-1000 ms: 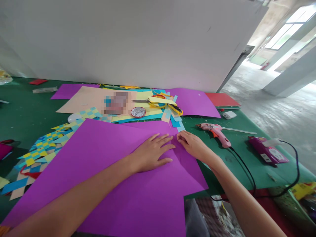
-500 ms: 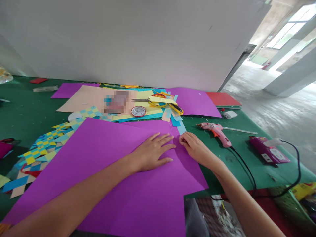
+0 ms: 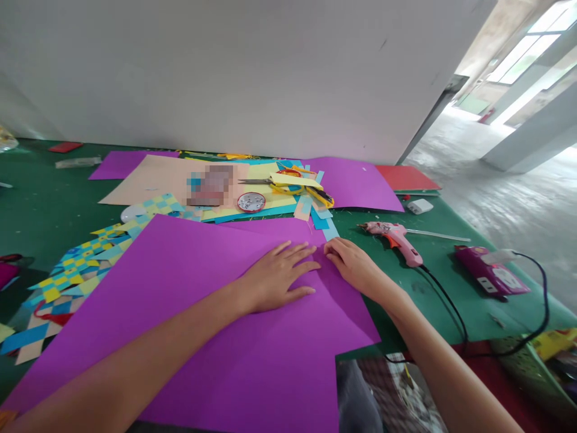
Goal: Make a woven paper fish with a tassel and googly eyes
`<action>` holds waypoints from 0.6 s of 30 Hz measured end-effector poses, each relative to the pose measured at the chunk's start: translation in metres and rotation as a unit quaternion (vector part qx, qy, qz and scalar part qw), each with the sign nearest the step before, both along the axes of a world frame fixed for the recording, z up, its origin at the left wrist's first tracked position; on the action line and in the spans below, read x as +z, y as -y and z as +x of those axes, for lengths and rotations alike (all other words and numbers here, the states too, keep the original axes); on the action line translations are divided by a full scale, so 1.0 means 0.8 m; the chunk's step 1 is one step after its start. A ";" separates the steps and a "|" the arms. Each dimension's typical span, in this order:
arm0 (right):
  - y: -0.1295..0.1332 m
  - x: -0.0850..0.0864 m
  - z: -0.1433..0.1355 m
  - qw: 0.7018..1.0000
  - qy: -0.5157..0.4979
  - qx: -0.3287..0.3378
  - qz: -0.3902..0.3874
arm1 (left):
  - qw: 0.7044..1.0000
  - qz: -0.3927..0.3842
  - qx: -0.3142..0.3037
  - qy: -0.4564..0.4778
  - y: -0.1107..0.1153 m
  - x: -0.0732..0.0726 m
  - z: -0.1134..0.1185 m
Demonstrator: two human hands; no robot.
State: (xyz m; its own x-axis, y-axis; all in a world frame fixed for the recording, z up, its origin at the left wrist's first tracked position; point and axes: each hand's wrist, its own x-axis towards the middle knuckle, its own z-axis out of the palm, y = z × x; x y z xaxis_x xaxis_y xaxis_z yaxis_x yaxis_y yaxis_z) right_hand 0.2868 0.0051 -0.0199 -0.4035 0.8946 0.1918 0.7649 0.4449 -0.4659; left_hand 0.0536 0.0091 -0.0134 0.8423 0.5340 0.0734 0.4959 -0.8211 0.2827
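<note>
Large purple paper [image 3: 189, 325] lies over the front of the green table, one sheet partly over another. My left hand [image 3: 279, 276] rests flat on it, fingers spread and holding nothing. Just to its right, my right hand [image 3: 349, 261] is at the paper's right part, with its fingers curled and pressed together. Whatever those fingertips may pinch is too small to make out. Pale blue and peach paper strips [image 3: 331, 228] lie right behind my right hand.
A pink glue gun [image 3: 403, 240] with a cord and a purple power socket [image 3: 491, 273] are at the right. Scissors [image 3: 288, 183], a round tin [image 3: 251, 202] and coloured sheets lie behind. Woven checkered paper [image 3: 67, 270] is at the left.
My right hand has shifted very slightly left and up along the purple paper. My left hand stays in place.
</note>
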 end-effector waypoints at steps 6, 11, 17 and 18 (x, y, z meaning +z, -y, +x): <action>-0.003 -0.004 0.003 1.000 0.023 0.017 0.005 | 1.000 -0.006 0.001 0.002 -0.001 0.002 0.001; -0.002 -0.005 0.004 0.999 0.038 0.022 0.009 | 1.000 -0.012 0.001 -0.001 -0.001 0.003 0.001; -0.001 -0.004 0.004 0.998 0.050 0.027 0.010 | 1.000 -0.012 -0.001 0.001 -0.002 0.002 0.001; 0.000 -0.003 0.003 0.998 0.051 0.027 0.010 | 1.000 -0.012 -0.001 -0.001 -0.002 0.002 0.001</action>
State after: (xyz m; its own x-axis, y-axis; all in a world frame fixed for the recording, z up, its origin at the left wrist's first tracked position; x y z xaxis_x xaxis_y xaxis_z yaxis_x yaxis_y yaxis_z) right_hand 0.2894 0.0052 -0.0227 -0.4700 0.8672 0.1643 0.7826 0.4955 -0.3768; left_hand 0.0546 0.0108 -0.0117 0.8436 0.5337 0.0584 0.4947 -0.8149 0.3020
